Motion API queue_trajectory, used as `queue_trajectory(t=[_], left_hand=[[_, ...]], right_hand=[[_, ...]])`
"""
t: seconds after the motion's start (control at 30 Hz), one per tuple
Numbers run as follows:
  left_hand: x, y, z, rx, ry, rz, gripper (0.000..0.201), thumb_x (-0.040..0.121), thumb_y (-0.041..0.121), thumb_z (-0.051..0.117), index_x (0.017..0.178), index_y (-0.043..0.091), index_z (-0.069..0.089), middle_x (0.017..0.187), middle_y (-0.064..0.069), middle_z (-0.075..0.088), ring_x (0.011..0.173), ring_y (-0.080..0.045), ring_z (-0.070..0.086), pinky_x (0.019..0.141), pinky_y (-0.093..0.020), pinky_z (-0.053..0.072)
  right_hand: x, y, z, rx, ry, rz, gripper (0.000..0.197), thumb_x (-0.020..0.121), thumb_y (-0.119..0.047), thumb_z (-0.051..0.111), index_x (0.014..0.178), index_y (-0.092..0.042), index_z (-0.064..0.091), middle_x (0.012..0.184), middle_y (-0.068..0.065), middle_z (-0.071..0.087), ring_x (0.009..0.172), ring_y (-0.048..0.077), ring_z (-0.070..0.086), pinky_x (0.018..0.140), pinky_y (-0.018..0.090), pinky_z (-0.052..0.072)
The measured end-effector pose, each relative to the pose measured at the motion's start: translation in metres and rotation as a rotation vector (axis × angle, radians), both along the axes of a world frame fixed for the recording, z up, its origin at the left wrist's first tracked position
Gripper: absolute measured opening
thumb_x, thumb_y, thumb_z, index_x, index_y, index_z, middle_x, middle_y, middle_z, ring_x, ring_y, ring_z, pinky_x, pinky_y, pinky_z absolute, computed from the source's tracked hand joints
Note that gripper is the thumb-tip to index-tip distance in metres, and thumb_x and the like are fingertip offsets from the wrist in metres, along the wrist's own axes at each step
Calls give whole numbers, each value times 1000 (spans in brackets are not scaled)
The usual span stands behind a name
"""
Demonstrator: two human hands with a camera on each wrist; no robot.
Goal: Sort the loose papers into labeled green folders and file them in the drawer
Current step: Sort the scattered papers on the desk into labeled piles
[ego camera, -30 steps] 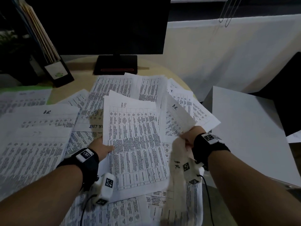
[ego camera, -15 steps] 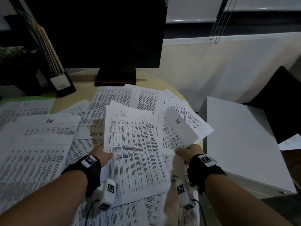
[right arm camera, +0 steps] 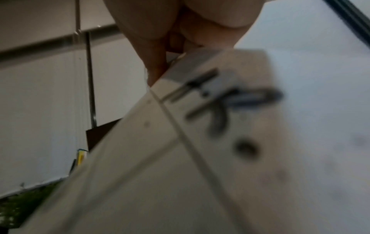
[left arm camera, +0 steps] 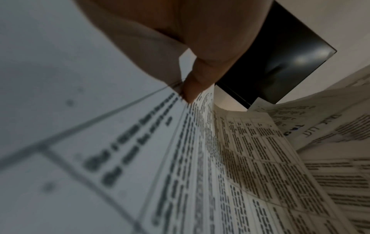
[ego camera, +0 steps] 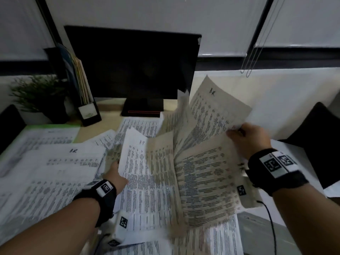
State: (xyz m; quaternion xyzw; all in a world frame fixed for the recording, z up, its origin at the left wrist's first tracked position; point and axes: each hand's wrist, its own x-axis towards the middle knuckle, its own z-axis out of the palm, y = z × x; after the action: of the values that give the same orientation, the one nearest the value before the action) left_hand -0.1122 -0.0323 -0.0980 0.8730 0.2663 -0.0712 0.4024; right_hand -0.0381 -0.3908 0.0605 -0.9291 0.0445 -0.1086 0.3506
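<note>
Printed sheets (ego camera: 46,181), some hand-marked "BR", cover the desk. A green folder (ego camera: 46,127) shows at the far left under some of them. My left hand (ego camera: 115,174) grips the left edge of one "BR" sheet (ego camera: 143,181) that lies on the pile; in the left wrist view my thumb (left arm camera: 190,88) presses on that sheet (left arm camera: 100,142). My right hand (ego camera: 248,137) holds a fanned sheaf of several sheets (ego camera: 207,172) raised off the desk. In the right wrist view my fingers (right arm camera: 158,63) pinch the paper's corner (right arm camera: 200,142). No drawer is visible.
A dark monitor (ego camera: 132,67) stands at the back of the desk, with a black file holder (ego camera: 86,107) and a potted plant (ego camera: 38,94) to its left. A black chair (ego camera: 318,140) and a white cabinet (ego camera: 255,229) sit to the right. Blind cords (ego camera: 248,57) hang behind.
My right hand has lifted its sheets up and to the right, and they now fan out above the desk. My left hand stays at the sheet's edge. My view has tilted upward.
</note>
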Motion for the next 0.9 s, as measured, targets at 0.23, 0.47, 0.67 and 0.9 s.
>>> queue_trajectory(t=[0.23,0.47,0.67,0.9], left_hand=[[12,20,20,83,-132,-82,106,79,-14,54,149,45,0,152,-7,31,132,-34,41,104,-43,42],[26,30,15,-16,-159,-160,110,71,-17,49,141,58,12,151,2,32,124,-28,48,88,-43,54],[35,12,14,46,-197,-164,104,69,-16,56,140,52,22,148,2,35,135,-27,37,104,-49,42],[35,-21,4,8,-88,-204,112,75,-18,49,144,54,-1,156,0,25,140,-26,31,108,-45,39]], right_hand=[[1,20,25,-165,10,151,12,85,-18,68,92,-9,70,82,9,64,81,22,59,68,22,34],[4,-22,-32,-174,302,-90,24,87,-25,64,101,-6,69,100,19,67,95,35,61,76,30,42],[-12,-54,-71,-45,545,-178,25,90,-23,57,106,-6,67,109,17,67,94,32,62,80,33,49],[-42,-48,-104,224,676,-194,24,78,-1,69,101,-9,63,109,19,63,98,33,62,93,39,49]])
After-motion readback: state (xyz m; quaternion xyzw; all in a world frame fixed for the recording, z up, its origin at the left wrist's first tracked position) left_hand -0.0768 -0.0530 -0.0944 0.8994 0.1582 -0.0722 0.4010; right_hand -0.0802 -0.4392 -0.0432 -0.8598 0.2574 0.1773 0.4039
